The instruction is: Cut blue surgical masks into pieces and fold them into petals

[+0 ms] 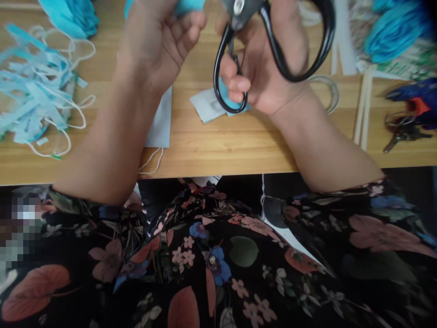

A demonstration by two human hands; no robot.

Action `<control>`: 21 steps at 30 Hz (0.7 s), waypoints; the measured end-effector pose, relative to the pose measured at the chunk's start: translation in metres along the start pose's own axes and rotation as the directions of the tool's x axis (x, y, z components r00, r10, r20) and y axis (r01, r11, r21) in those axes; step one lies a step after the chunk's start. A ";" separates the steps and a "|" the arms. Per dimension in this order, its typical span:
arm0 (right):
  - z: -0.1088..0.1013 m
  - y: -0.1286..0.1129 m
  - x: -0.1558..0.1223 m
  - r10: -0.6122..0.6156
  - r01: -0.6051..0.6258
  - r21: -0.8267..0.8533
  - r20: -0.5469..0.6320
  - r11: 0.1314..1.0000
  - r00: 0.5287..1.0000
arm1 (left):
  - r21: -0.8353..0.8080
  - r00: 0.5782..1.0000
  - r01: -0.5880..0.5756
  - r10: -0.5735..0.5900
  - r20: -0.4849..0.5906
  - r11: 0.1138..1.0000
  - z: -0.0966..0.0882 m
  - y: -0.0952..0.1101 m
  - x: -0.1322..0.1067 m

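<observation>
- The left hand [160,43] is raised over the table edge with its fingers curled inward, pinching a turquoise piece [190,5] between thumb and fingertips. Most of that piece is cut off by the top of the frame.
- The right hand [269,68] grips a pair of scissors [239,27] just beside the left hand. Its fingers are hooked through the smaller handle loop, and the wider loop runs round the thumb side of the palm.
- The scissors have glossy black handles, rounded and smooth, and a grey pivot with a pale screw. The blades lie beyond the top edge, so I cannot tell whether they are parted.
- Both hands are held above a wooden table [218,150], light in colour with a straight grain.
- Under the right hand lies a pale blue scrap [208,107], flat and soft-looking. A pale blue sheet [161,120] with thin white loops lies under the left forearm.
- At the left is a heap of cut strips [34,95], pale blue and tangled with white elastic cord. Small dark marks on some strips are too blurred to read.
- At the right are a clear ring [329,91], thin wooden sticks [362,109], a blue glue gun [413,102] with an orange part, and keys [401,133].
- The sleeves [358,205] are dark fabric printed with flowers.
</observation>
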State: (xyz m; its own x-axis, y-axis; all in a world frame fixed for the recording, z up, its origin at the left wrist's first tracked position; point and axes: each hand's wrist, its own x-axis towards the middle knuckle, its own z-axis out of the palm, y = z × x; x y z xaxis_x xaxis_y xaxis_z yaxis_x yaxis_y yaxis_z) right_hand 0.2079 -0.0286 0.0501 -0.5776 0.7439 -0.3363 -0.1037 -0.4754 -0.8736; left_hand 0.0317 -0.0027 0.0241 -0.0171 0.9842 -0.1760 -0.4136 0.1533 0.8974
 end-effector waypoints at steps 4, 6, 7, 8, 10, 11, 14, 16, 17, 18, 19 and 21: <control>-0.007 0.007 0.005 -0.080 0.080 -0.004 0.074 0.997 0.994 | -0.030 0.996 -0.059 0.060 0.059 0.998 -0.006 -0.002 0.000; -0.013 0.012 0.008 -0.077 0.080 -0.023 0.103 0.997 0.992 | -0.035 0.996 -0.065 0.067 0.052 0.997 -0.008 -0.002 0.000; -0.015 0.015 0.009 -0.086 0.090 -0.025 0.118 0.996 0.989 | -0.037 0.997 -0.066 0.067 0.047 0.997 -0.009 -0.003 0.000; -0.017 0.016 0.010 -0.095 0.099 -0.025 0.130 0.995 0.987 | -0.040 0.997 -0.069 0.070 0.039 0.997 -0.009 -0.003 0.001; -0.019 0.019 0.010 -0.110 0.115 -0.022 0.148 0.993 0.983 | -0.047 0.997 -0.065 0.066 0.028 0.997 -0.009 -0.002 0.001; -0.019 0.019 0.010 -0.114 0.119 -0.021 0.156 0.993 0.981 | -0.049 0.998 -0.059 0.060 0.020 0.997 -0.009 -0.002 0.001; -0.019 0.020 0.009 -0.114 0.120 -0.021 0.176 0.993 0.978 | -0.060 0.999 -0.036 0.036 0.000 0.998 -0.011 -0.002 0.003; -0.018 0.020 0.008 -0.102 0.109 -0.032 0.181 0.993 0.978 | -0.078 1.000 -0.024 0.024 -0.009 0.997 -0.013 -0.002 0.004; -0.018 0.021 0.009 -0.094 0.103 -0.040 0.182 0.994 0.979 | -0.091 1.000 -0.021 0.020 -0.013 0.996 -0.013 -0.003 0.005; -0.018 0.022 0.009 -0.089 0.099 -0.044 0.184 0.994 0.979 | -0.104 1.000 -0.020 0.018 -0.015 0.994 -0.014 -0.003 0.005; -0.019 0.023 0.009 -0.088 0.098 -0.044 0.191 0.994 0.978 | -0.114 1.000 -0.016 0.014 -0.016 0.993 -0.014 -0.003 0.005; -0.020 0.025 0.010 -0.102 0.110 -0.025 0.217 0.994 0.971 | -0.117 1.000 -0.005 0.004 -0.009 0.993 -0.013 -0.004 0.004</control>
State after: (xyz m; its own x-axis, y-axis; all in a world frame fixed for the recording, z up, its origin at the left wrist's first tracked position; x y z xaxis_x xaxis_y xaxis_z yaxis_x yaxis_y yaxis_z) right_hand 0.2156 -0.0232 0.0177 -0.7260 0.6687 -0.1606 -0.1467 -0.3787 -0.9138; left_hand 0.0210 -0.0006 0.0147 -0.0269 0.9840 -0.1762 -0.5172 0.1372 0.8448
